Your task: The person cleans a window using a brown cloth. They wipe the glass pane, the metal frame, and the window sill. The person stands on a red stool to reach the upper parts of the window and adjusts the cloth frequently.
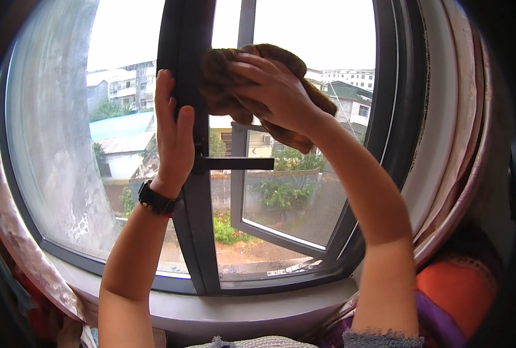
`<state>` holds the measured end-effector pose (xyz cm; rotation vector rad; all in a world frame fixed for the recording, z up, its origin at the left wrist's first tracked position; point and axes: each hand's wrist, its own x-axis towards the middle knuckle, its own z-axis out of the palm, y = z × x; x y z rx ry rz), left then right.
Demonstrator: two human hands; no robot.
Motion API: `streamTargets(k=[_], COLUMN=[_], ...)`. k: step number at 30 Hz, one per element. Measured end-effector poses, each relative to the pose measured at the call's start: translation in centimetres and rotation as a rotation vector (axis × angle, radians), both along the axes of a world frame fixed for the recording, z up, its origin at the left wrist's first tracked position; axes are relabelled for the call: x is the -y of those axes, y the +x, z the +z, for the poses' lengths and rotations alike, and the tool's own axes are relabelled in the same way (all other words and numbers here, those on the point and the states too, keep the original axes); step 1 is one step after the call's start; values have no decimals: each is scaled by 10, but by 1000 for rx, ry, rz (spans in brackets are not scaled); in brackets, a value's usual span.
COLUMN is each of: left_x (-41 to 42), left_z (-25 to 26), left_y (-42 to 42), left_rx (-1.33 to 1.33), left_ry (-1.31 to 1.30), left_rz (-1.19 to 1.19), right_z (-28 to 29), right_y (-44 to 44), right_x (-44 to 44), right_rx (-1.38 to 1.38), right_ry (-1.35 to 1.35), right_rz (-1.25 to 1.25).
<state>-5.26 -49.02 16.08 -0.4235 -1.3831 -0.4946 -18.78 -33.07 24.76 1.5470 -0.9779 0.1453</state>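
My right hand point(275, 93) presses on a bunched brown cloth point(223, 98), its fingers spread over the folds. The cloth lies against the right side of the dark window mullion point(182, 52) and spreads across the opening beside it. My left hand point(173, 139) rests upright along the mullion's left side, thumb apart from the fingers, holding nothing. A dark band circles that wrist, a black watch or bracelet point(157, 198). Below the cloth, a black lever window handle point(245, 164) sticks out to the right from the mullion.
An outward-opened casement sash point(279, 237) hangs at right, with a metal stay point(293, 268) at its bottom. Fixed glass point(58, 152) fills the left. A white sill point(240, 306) runs below. Curtains point(453, 209) hang at both sides; orange fabric point(453, 287) lies lower right.
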Motion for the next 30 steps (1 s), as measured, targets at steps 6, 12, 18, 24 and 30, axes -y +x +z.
streamTargets(k=[6, 12, 18, 24, 30], left_x=[-2, 8, 9, 10, 19], left_z=[-4, -16, -17, -16, -13], left_y=[-7, -6, -4, -12, -12], left_rx=[41, 107, 132, 58, 47], left_ry=[-129, -244, -274, -330, -374], left_rz=[248, 379, 444, 493, 568], right_z=[-63, -74, -203, -285, -328], right_y=[-4, -32, -18, 39, 21], right_x=[-22, -49, -30, 63, 7], right_rx=[-23, 415, 802, 796, 482], right_ry=[252, -310, -911, -578, -152], right_rz=[-100, -57, 77, -57, -85])
